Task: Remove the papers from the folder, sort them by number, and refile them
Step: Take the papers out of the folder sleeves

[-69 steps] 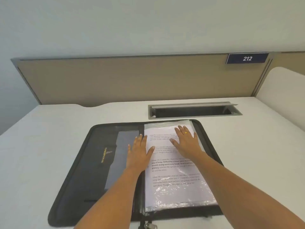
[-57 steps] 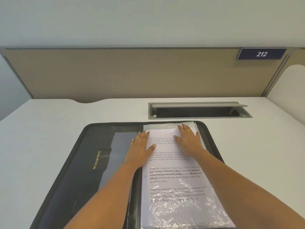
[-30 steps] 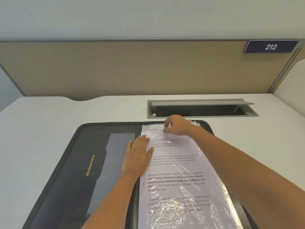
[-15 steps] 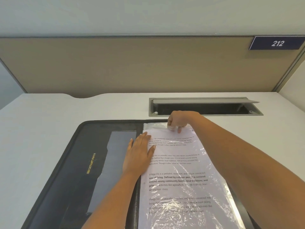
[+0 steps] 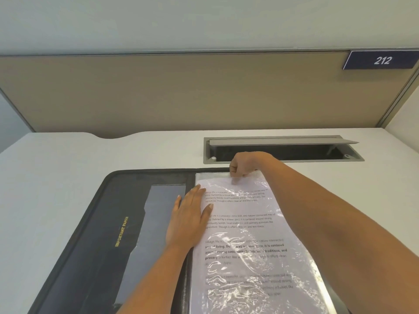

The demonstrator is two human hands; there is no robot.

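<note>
Fingers of the right hand pinch the top edge of the sleeved papers, likely to draw them out, while the straight-fingered left hand pins the folder at the near edge of the table.

Bright, soft, even light with no hard shadows. White glare ripples across the plastic sleeve, washing out parts of the print. Wide-angle distortion bends the partition toward the frame's edges; fine text looks slightly soft
</note>
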